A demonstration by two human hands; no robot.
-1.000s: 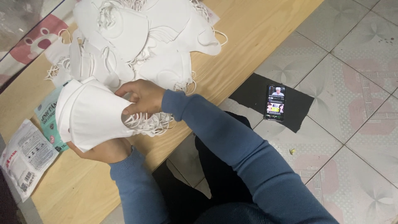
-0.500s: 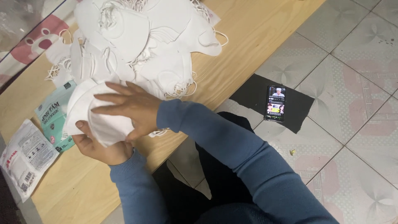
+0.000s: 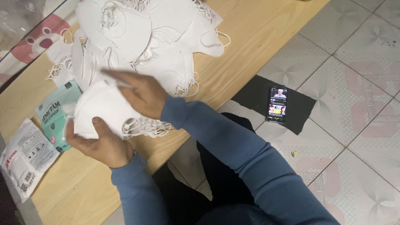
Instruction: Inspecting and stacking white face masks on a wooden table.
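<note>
My left hand (image 3: 99, 143) grips a stack of white face masks (image 3: 104, 109) from below, thumb on top, above the near edge of the wooden table (image 3: 250, 33). Flat on the stack's upper right lies my right hand (image 3: 139, 91), fingers stretched toward the left and blurred. White ear loops hang from the stack's right side. Just beyond the hands, a big loose pile of white masks (image 3: 146, 33) covers the far part of the table.
A green mask packet (image 3: 54, 114) and a white printed packet (image 3: 25, 156) lie on the table to the left. On the tiled floor (image 3: 354, 62) to the right, a phone (image 3: 277, 104) with a lit screen rests on a black cloth (image 3: 300, 112).
My right hand moved from the ear loops at the stack's right side up onto its top. The stack shifted slightly toward the pile and my left hand's grip turned.
</note>
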